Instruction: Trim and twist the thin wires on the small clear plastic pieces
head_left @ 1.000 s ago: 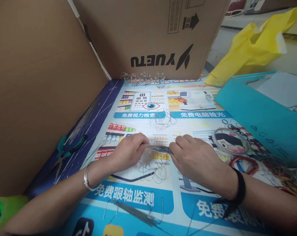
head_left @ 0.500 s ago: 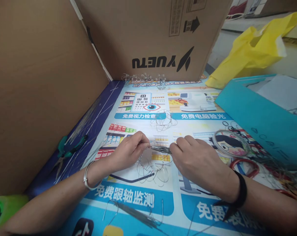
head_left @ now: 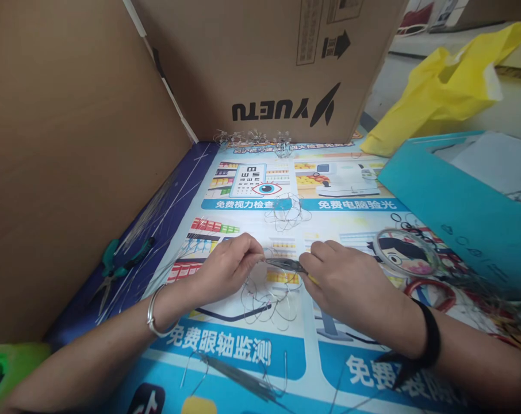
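Observation:
Near the middle of the printed mat, my right hand [head_left: 344,276] is closed around the handles of a pair of pliers [head_left: 286,264], its narrow jaws pointing left. My left hand [head_left: 230,261] pinches a thin wire right at the tips of those jaws. Below both hands hangs or lies a looped wire piece [head_left: 269,299] with petal-like curves; it seems joined to the pinched wire. Farther back on the mat rests another looped wire piece [head_left: 287,210]. The pliers' handles are mostly hidden in my right palm.
Cardboard walls [head_left: 260,69] stand left and behind. Green-handled cutters [head_left: 118,267] and loose wires lie left. A wire bundle [head_left: 238,374] lies in front. At right are a clear round container [head_left: 405,253], red-handled scissors [head_left: 431,293], a blue box [head_left: 454,213] and a yellow bag [head_left: 437,92].
My right hand has shifted very slightly right and turned, so a little of a yellow handle shows. My left hand stays nearly still, with the pliers' tips still beside it.

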Demonstrator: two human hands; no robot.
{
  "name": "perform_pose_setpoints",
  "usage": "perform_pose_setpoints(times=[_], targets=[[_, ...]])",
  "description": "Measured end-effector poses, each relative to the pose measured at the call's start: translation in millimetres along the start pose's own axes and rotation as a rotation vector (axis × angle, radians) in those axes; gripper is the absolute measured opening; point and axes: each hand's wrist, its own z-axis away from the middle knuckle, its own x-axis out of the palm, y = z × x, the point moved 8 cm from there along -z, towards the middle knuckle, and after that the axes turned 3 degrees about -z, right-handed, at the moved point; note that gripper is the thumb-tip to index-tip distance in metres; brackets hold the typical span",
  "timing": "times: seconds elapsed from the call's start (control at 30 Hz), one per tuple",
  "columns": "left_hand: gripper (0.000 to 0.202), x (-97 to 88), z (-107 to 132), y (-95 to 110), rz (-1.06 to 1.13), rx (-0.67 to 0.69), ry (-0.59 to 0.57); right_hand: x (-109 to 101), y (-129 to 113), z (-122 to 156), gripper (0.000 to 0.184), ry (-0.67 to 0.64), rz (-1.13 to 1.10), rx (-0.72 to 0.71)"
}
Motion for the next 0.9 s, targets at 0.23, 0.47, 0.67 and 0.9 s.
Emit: perform_pose_setpoints(times=[0.23,0.47,0.67,0.9], targets=[[0.01,0.4,1.2,3.0,-0.075,0.075,0.018,2.9,6.1,-0.8,0.012,-0.055,-0.093,0.044],[0.015,1.6,0.9,8.2,-0.169,0.082,0.008,1.4,4.7,-2.2,0.012,-0.056,-0.076,0.041],[0.017,2.6,1.7,7.5,-0.175,0.054,-0.005,-1.3,2.0,-1.2,0.01,-0.035,-0.047,0.022],[0.017,2.5,1.6,8.6,-0.173,0.056,0.011,-1.0,1.6,0.8,0.009,-0.042,-0.049,0.022]])
